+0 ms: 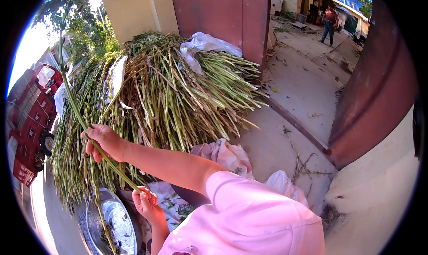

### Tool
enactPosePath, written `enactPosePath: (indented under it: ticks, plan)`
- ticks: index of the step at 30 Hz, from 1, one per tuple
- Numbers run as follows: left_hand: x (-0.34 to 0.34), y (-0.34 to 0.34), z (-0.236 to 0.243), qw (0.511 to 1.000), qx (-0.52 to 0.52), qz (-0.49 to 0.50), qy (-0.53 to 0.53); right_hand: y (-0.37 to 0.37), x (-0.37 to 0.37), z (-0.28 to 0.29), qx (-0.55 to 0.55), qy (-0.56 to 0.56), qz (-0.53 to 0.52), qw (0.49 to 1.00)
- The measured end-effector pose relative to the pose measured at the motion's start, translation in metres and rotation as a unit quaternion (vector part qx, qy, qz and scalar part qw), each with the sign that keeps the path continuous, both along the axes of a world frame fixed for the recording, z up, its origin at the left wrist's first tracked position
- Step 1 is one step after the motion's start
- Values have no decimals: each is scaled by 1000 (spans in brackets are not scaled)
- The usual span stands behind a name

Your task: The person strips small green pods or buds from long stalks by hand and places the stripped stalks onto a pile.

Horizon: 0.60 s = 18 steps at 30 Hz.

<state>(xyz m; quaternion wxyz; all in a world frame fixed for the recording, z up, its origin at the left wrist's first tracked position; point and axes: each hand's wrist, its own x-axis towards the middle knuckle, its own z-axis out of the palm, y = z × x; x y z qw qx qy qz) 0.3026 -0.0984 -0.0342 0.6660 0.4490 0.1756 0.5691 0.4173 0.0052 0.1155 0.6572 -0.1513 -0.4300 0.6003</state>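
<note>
A long green plant stalk (pixel 76 108) runs slantwise from the upper left down to my hands. My right hand (pixel 106 142) is wrapped round it partway along, with that arm stretched across the view. Lower down, my left hand (pixel 146 203) grips the stalk's bottom end between its fingers. Behind and beneath the stalk lies a big heap of cut green and brown stalks (pixel 178 99). Below my right hand is a shiny metal basin (pixel 124 219) with dark bits in it. A thin stalk (pixel 101 215) crosses the basin.
White plastic sheeting (pixel 209 43) lies on the heap. Patterned cloth (pixel 225 156) and a white bag (pixel 285 186) are on the ground beside me. Red metal doors (pixel 209 14) stand behind, with a bar (pixel 296 123) across the threshold. A red cargo tricycle (pixel 33 117) is at left; a person (pixel 330 23) is far off.
</note>
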Motion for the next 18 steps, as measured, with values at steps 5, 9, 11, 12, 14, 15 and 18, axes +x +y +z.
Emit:
enactPosePath:
  ticks: [5,9,11,12,14,15,18]
  plan:
    - [13,-27,-1,999,-19,-28,4,-13,-6,-4,-22,-29,-56,998]
    - [17,-31,7,982,31,-131,129,-42,32,-14,-56,-152,-165,973]
    - [6,-11,19,975,48,-76,205,-63,57,-25,-76,-170,-169,968]
    - [-4,3,27,977,50,-40,205,-72,66,-32,-79,-223,-202,950]
    - [-19,30,54,977,62,28,202,-96,85,-52,-73,-248,-192,947]
    - [-24,43,73,975,73,62,200,-107,95,-66,-68,-252,-185,948]
    - [-36,76,121,977,43,113,176,-147,109,-96,-88,-280,-200,935]
